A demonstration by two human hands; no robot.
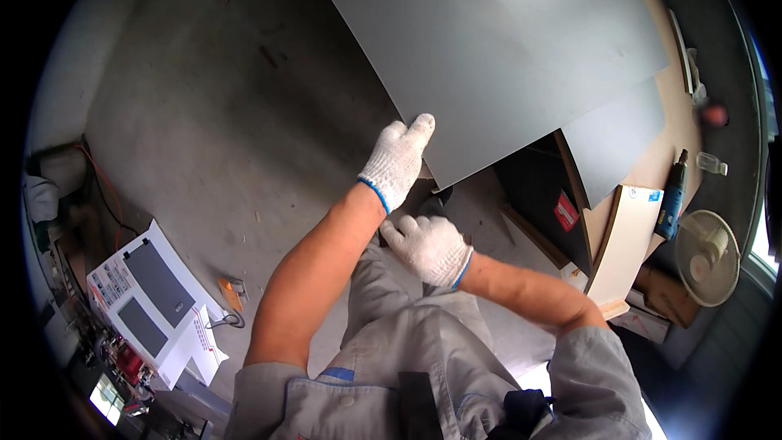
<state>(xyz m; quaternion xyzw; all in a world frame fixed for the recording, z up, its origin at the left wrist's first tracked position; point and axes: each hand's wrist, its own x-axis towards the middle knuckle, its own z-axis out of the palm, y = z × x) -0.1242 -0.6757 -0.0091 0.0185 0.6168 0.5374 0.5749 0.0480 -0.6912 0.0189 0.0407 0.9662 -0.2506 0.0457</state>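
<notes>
A large smooth grey sheet (521, 49) lies over the work surface, its near corner sticking out past the edge. My left hand (397, 159), in a white knitted glove with a blue cuff, is closed on the sheet's left edge, thumb on top and the other fingers mostly hidden. Below that corner, apart from the sheet, is my right hand (429, 251) in a matching glove. Its fingers are curled in front of my body, and whatever they may hold is hidden. A second grey sheet (615, 134) lies partly under the first.
On the right are a blue heat-gun-like tool (672, 200), a round fan (707, 258), a clear bottle (712, 164) and a pale board (623, 244). A white-and-grey machine cover (155, 297) stands at lower left, with an orange object (231, 293) on the floor beside it.
</notes>
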